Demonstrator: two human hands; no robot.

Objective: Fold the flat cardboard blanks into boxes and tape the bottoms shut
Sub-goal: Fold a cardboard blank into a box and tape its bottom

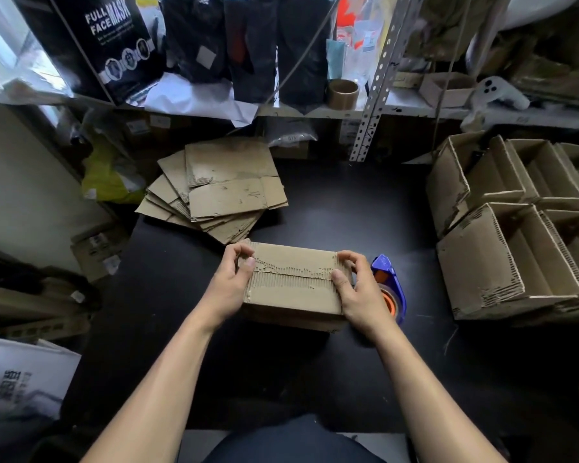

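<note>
Cluttered storeroom, black desk [315, 208] under a loaded shelf [415, 111]. Dark bagged goods and a black "FULL FACE MASK" carton [114, 38] crowd the shelf, with a brown tape roll [342, 92] and a grey game controller [498, 91] further right.

Folded box [291, 285] sits near centre of the desk, bottom side up, its two long flaps meeting along a ragged seam with corrugation exposed. No tape visible on that seam.

My left hand [229, 282] grips the box's left end: thumb lies on the top face near the seam, fingers curl over the far left corner. My right hand [358, 289] grips the right end the same way, thumb on top by the seam, fingers hooked over the far right corner. Both hands clamped on the box, one at each end.

Tape dispenser [393, 285], blue with an orange core, lies on the desk just beside the box's right end, partly hidden behind my right hand.

Flat blanks [221, 188] fan out in a loose stack at the far left of the desk, well apart from the box.

Finished boxes [515, 228] stand stacked at the right edge, open sides turned toward me, flaps up.
</note>
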